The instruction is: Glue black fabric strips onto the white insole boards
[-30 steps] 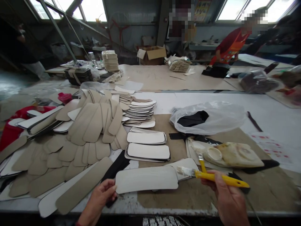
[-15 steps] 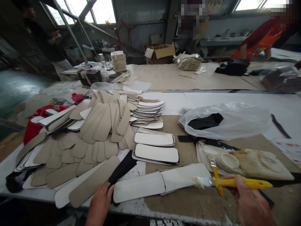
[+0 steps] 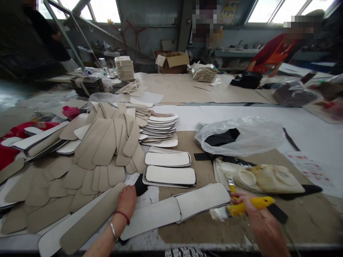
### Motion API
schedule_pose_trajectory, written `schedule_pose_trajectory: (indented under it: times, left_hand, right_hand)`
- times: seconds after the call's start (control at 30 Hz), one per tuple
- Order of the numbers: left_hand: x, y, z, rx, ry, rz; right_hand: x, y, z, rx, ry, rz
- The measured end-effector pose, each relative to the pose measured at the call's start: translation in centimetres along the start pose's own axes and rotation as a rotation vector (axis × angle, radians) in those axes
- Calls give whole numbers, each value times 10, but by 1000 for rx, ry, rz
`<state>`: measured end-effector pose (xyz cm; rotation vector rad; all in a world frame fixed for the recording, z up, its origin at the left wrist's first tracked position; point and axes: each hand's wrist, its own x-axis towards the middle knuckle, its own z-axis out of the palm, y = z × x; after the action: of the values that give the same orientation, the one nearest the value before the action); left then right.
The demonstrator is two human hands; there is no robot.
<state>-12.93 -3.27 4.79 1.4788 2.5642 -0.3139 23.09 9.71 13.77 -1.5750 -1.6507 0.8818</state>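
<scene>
My left hand [image 3: 127,201], with a red cord and a silver bangle at the wrist, has its fingers curled at the end of a grey-brown strip [image 3: 91,221], beside a black piece [image 3: 140,186]. What its fingertips grip is hidden. In my right hand [image 3: 258,214] is a yellow-handled brush [image 3: 250,206], its white-coated bristles low over the brown sheet. Left of the bristles lie two overlapping pale strips [image 3: 202,201]. A second yellow brush [image 3: 231,184] rests by the glue-smeared container [image 3: 278,178], partly behind my right fingers.
Heaped grey-brown pieces [image 3: 103,142] cover the left side. White-topped stacks [image 3: 170,175] stand mid-table. Beyond them lies a clear plastic bag [image 3: 257,137] with black material inside. An open carton [image 3: 173,63] is at the back. A person in red [image 3: 270,53] leans at the far right.
My left hand has moved up and right, onto the strip's end near the black piece. My right hand and brush have shifted left, the bristles now lower and off the pale strips. The view has turned right.
</scene>
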Motion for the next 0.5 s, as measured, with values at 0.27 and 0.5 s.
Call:
schedule_pose_trajectory:
  times: [0.27,0.5]
  left_hand:
    - [5,-14,-4,-165,-14,-68]
    - [-3,-46,-12,-807,-26,-284]
  right_hand:
    - [-27,-12,64,-250,-508,-182]
    - [-45,-5,119,-506,-759,-130]
